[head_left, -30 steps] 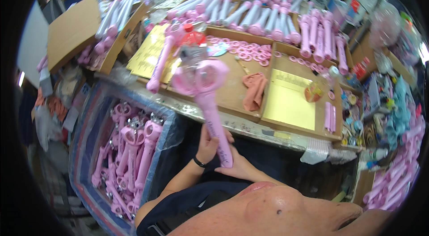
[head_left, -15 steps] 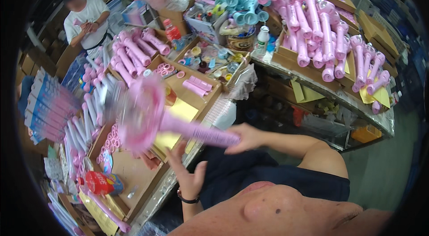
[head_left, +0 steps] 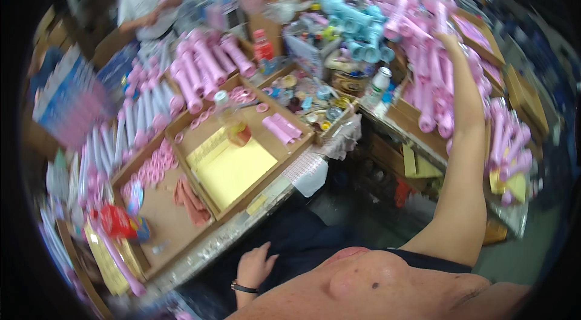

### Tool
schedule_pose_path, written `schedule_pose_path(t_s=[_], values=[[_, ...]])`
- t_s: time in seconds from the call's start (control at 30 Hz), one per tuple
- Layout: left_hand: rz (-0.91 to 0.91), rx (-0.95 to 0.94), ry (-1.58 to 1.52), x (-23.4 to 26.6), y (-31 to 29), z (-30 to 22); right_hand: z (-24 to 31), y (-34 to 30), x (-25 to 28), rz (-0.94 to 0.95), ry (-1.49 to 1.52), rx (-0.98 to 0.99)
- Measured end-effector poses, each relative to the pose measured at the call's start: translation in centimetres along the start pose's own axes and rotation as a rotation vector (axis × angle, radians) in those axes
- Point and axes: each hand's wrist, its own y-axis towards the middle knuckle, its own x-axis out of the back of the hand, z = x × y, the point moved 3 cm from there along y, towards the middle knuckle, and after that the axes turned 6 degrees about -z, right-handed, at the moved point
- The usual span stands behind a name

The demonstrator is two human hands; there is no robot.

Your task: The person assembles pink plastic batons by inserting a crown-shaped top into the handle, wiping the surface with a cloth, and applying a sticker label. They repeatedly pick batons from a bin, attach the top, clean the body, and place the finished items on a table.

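My right arm stretches to the far right, where my right hand (head_left: pixel 446 41) closes around the handle of a pink toy wand (head_left: pixel 440 14) with a rounded head. The hand is over a pile of similar pink wands (head_left: pixel 426 87), and its fingers are small and blurred. My left hand (head_left: pixel 256 267) hangs near my dark clothing, holding nothing, its fingers loosely bent and apart. In front of it is a shallow cardboard tray (head_left: pixel 225 214) with yellow paper (head_left: pixel 232 162), pink rings (head_left: pixel 154 165), a peach cloth (head_left: pixel 191 201) and a small bottle of amber liquid (head_left: pixel 238 133).
Pink wands (head_left: pixel 203 65) and grey-handled ones (head_left: pixel 121 132) crowd the table's left side. Turquoise wands (head_left: pixel 357 26) lie at the back. A white bottle (head_left: pixel 380 81) and a red-capped bottle (head_left: pixel 262 46) stand among clutter. Across the table stands a person in a white shirt (head_left: pixel 151 2).
My right hand has carried the pink wand from above the tray to the pile at the far right. My left hand has drawn back and down, away from the wand.
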Motion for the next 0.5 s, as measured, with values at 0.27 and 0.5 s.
schedule_pose_path(t_s=[0.27, 0.5], values=[[-0.109, 0.294, 0.061, -1.6, -3.6, 0.2, 5.8, 5.5, -8.1, -0.11, -0.207, 0.586], [-0.124, 0.203, 0.028, -1.0, -1.8, -0.4, 8.4, -2.0, -14.7, -0.002, -0.23, 0.892]])
